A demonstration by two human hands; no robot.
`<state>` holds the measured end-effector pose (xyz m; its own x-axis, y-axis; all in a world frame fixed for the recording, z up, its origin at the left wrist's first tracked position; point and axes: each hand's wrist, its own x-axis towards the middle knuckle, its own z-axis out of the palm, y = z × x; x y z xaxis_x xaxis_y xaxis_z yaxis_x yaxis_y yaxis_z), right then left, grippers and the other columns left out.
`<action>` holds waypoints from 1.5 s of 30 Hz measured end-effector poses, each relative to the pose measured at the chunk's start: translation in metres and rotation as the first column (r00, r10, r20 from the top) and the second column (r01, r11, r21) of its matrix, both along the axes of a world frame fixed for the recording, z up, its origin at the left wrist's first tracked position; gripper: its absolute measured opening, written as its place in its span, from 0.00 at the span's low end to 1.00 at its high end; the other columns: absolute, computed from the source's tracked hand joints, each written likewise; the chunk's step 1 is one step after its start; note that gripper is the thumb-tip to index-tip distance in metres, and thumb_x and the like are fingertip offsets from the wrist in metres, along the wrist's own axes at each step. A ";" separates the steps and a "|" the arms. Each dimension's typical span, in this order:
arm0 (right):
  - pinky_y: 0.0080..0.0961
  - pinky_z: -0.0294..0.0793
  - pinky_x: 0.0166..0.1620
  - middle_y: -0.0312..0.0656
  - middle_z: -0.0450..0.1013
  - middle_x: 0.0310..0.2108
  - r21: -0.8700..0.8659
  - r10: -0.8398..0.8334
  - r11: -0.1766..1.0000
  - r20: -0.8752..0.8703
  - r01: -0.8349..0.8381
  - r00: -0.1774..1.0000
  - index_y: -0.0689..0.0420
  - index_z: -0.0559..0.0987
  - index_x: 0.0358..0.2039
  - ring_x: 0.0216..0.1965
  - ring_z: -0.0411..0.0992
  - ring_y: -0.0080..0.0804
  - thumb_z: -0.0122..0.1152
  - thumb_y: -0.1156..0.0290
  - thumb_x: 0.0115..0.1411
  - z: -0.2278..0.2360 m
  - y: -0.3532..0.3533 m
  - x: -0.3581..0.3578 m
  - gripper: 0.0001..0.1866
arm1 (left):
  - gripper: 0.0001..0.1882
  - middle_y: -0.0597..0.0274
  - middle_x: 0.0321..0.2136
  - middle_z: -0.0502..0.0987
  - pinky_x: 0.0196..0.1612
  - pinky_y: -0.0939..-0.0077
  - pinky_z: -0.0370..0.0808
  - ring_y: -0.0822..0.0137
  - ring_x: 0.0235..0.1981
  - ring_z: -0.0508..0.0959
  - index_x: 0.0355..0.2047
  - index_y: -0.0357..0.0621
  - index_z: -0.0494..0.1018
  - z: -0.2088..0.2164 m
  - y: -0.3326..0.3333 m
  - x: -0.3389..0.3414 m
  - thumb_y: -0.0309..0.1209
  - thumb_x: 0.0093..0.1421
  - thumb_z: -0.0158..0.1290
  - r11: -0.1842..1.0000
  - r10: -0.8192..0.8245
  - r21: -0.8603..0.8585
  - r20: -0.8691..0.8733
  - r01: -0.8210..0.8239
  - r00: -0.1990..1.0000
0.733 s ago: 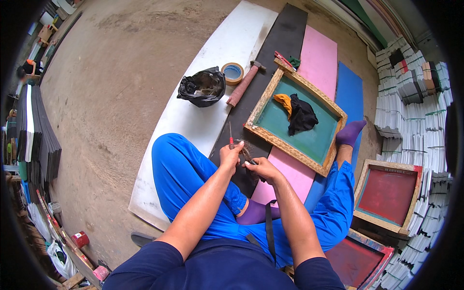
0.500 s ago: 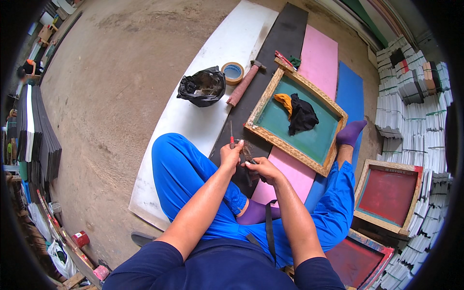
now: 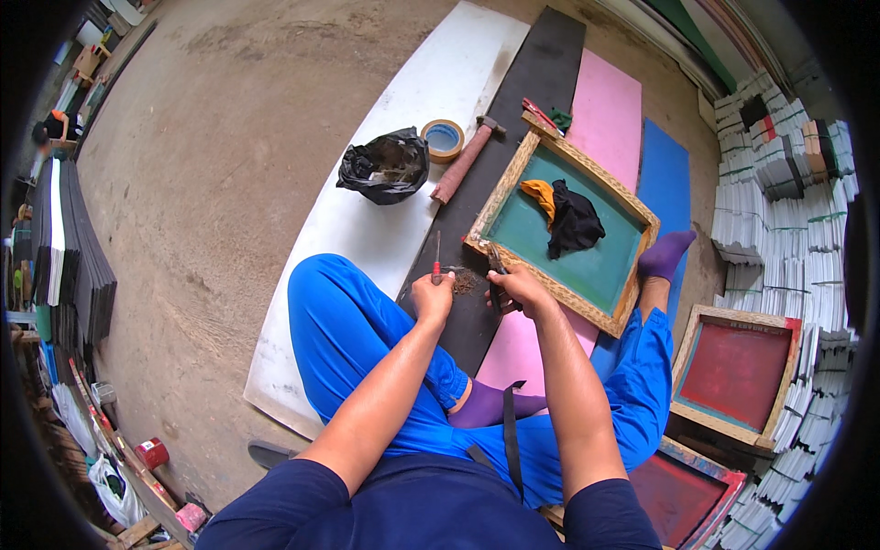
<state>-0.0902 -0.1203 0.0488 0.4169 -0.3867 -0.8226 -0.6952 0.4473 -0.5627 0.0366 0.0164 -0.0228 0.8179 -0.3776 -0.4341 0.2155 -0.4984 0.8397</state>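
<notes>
My left hand (image 3: pixel 432 297) is closed around a screwdriver (image 3: pixel 437 269) with a red handle, its thin shaft pointing away from me. Dark pliers (image 3: pixel 496 273) are gripped in my right hand (image 3: pixel 522 289), their jaws at the near left corner of a wood-framed screen (image 3: pixel 513 258) with green mesh. Between my hands, a small heap of brown bits (image 3: pixel 466 281) lies on the black board (image 3: pixel 458 220); the bits are too small to name. A black and orange cloth (image 3: pixel 573 220) rests on the mesh.
Beyond my hands are a hammer (image 3: pixel 463 163) with a wrapped handle, a tape roll (image 3: pixel 443 140) and an open black plastic bag (image 3: pixel 385 167). White, pink (image 3: pixel 605 119) and blue boards lie under my legs. Red screens (image 3: pixel 733 371) and stacked white bundles (image 3: pixel 741 215) stand at right.
My right hand has moved away and to the right with the pliers, up to the frame's corner. The left hand has shifted slightly nearer me, and the brown heap shows more between them.
</notes>
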 end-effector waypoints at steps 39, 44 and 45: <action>0.28 0.74 0.20 0.46 0.77 0.21 -0.533 0.071 0.846 0.082 -0.016 0.994 0.63 0.78 0.35 0.17 0.76 0.30 0.58 0.65 0.61 -0.023 0.070 0.015 0.13 | 0.17 0.68 0.18 0.74 0.10 0.81 0.58 0.78 0.08 0.64 0.30 0.42 0.76 0.042 -0.014 0.010 0.45 0.62 0.57 0.963 -0.114 -0.262 -0.592 -0.056 0.798; 0.22 0.74 0.19 0.42 0.77 0.22 0.033 -0.004 0.999 0.211 -0.003 0.977 0.60 0.76 0.41 0.18 0.76 0.27 0.56 0.64 0.64 0.010 0.065 0.006 0.12 | 0.13 0.68 0.18 0.75 0.11 0.81 0.59 0.79 0.08 0.64 0.30 0.46 0.75 0.039 -0.007 0.017 0.42 0.63 0.56 0.949 -0.180 -0.306 -0.728 -0.080 0.661; 0.22 0.74 0.20 0.42 0.77 0.22 0.108 -0.005 0.994 0.228 -0.020 0.974 0.60 0.76 0.41 0.18 0.76 0.27 0.56 0.64 0.64 0.014 0.060 0.005 0.13 | 0.12 0.67 0.18 0.75 0.11 0.81 0.59 0.79 0.09 0.64 0.31 0.45 0.75 0.039 -0.006 0.018 0.41 0.63 0.56 0.946 -0.187 -0.313 -0.738 -0.083 0.649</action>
<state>-0.0856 -0.0601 0.0629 0.6002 -0.2968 -0.7428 -0.5581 0.5099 -0.6546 0.0545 0.0101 0.0165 0.2334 -0.6254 -0.7446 0.8166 -0.2897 0.4993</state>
